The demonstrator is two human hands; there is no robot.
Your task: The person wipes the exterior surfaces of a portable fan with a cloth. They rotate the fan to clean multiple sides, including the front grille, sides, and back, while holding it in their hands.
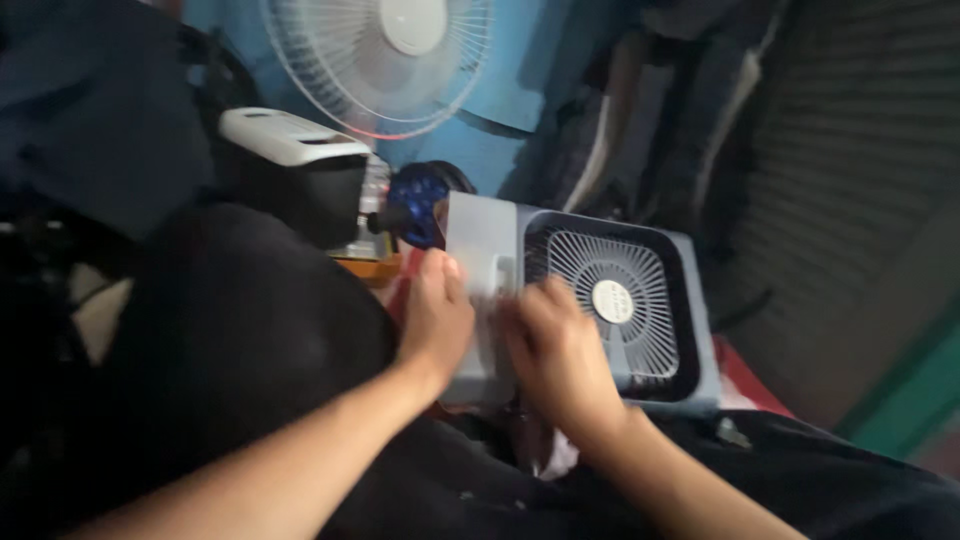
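Observation:
A grey box-shaped fan unit (pixel 690 300) with a dark front and a round white grille (pixel 612 300) lies on my lap. My left hand (pixel 436 315) grips its light grey side panel (pixel 480 240), fingers curled over the edge. Blurred with motion, my right hand (pixel 555 350) rests on the same panel beside the grille, and I cannot tell whether it holds anything.
A white pedestal fan (pixel 385 60) stands behind, against a blue wall. A black and white appliance (pixel 295 170) sits at left, with a blue round object (pixel 415 205) beside it. Dark bags (pixel 660 110) hang at the back. My dark trousers (pixel 240 330) fill the lower view.

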